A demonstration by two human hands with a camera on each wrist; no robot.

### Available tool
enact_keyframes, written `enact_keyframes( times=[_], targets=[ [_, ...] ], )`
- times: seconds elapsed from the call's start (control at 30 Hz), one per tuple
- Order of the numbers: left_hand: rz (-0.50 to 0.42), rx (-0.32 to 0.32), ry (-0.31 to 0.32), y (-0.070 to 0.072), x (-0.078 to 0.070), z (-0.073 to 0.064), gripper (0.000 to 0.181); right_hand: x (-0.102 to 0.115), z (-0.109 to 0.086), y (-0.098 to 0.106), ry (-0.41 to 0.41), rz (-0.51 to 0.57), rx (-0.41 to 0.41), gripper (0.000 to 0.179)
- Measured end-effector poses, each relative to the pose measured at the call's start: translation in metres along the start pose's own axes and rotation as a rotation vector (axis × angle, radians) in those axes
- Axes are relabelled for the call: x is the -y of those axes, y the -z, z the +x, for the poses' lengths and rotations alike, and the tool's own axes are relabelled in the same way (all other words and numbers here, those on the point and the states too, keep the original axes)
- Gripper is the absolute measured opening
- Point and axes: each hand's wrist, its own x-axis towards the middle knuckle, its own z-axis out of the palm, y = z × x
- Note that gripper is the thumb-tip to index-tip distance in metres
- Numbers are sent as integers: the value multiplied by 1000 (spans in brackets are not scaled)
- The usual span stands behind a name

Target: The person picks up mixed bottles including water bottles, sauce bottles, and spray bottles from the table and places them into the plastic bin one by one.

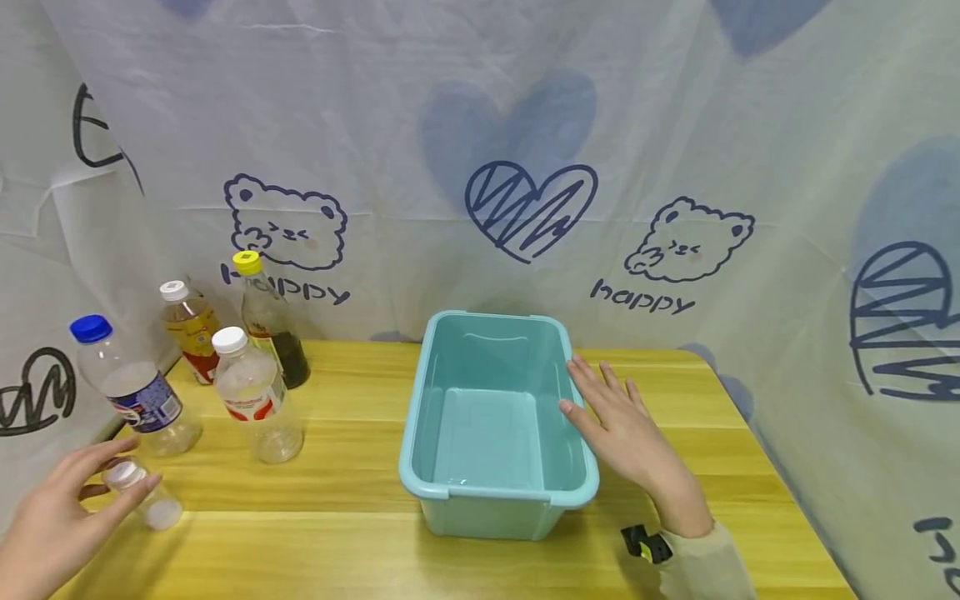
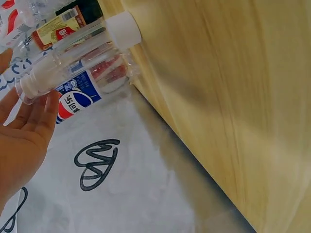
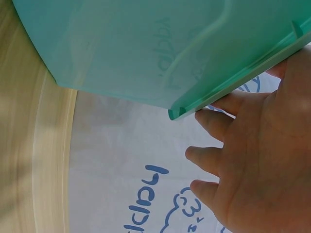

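Note:
At the lower left, my left hand (image 1: 56,517) reaches round the upper end of a small clear bottle (image 1: 161,510). In the left wrist view its fingers lie along the bottle's capped end, and a gap shows between the thumb and the bottle. A white band (image 2: 125,30) marks the bottle's far end at the wooden table. My right hand (image 1: 618,425) has its fingers spread, fingertips right at the right rim of a teal plastic bin (image 1: 498,493). From the right wrist, the bin's outer wall (image 3: 121,53) shows beside the palm, with the fingers nearly straight. The bin stands upright with nothing in it.
Behind the small bottle stand a blue-capped bottle (image 1: 146,400), a white-capped bottle with a red-and-white label (image 1: 251,400), a yellow-labelled bottle (image 1: 193,333) and a yellow-capped dark-liquid bottle (image 1: 276,333). A printed cloth (image 1: 390,217) hangs along the back of the wooden table (image 1: 337,542).

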Motion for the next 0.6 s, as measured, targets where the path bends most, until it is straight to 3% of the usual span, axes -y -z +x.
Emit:
enact_keyframes(
  times=[0.27,0.47,0.6],
  targets=[
    [6,39,11,-3,6,-3,46,1,1,0,5,10,3,68],
    [-72,4,-58,-7,11,-6,45,0,0,-1,3,10,-1,68],
    [-65,9,-48,-7,11,-4,43,-1,0,-1,-1,5,-1,68]
  ],
)
